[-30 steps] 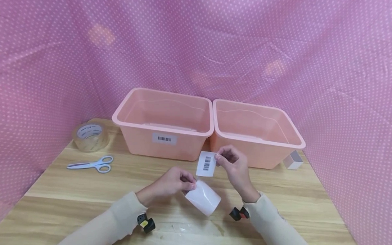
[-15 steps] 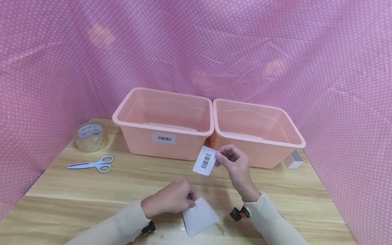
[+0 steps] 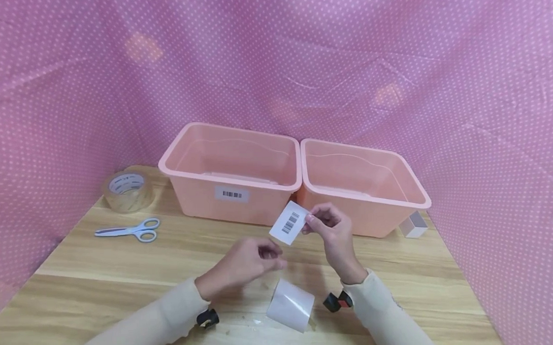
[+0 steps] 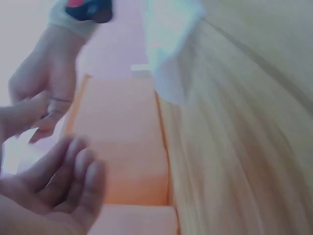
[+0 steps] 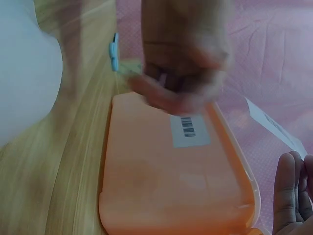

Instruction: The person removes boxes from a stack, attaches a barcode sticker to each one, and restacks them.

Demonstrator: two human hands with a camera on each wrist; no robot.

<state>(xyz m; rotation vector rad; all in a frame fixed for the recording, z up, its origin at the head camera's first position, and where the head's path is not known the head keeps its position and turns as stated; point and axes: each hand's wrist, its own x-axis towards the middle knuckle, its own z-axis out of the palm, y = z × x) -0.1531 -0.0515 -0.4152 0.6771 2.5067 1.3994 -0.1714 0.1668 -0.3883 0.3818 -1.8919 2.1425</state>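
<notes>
My right hand [image 3: 334, 236] pinches a white barcode label [image 3: 285, 232] by its right edge, above the table with its printed side up. To its lower left, my left hand [image 3: 245, 262] hovers with fingers loosely bent and nothing between them; it blurs in the right wrist view. Below the hands a curled, glossy white sheet [image 3: 290, 306] rests on the table. Behind them stand two pink plastic bins, the left bin [image 3: 204, 203] with a barcode label [image 3: 232, 194] on its front, the right bin [image 3: 374, 217] partly hidden by my right hand.
At the left of the wooden table [image 3: 101, 275] lie light-blue scissors [image 3: 129, 231], with a roll of clear tape [image 3: 128, 193] behind them. A small whitish box [image 3: 414, 226] sits beside the right bin. Pink dotted cloth [image 3: 273, 66] surrounds the table.
My left hand lowered the curled white sheet to the table, let it go and rose away from it. The barcode label in my right hand has tilted and shifted slightly up and left.
</notes>
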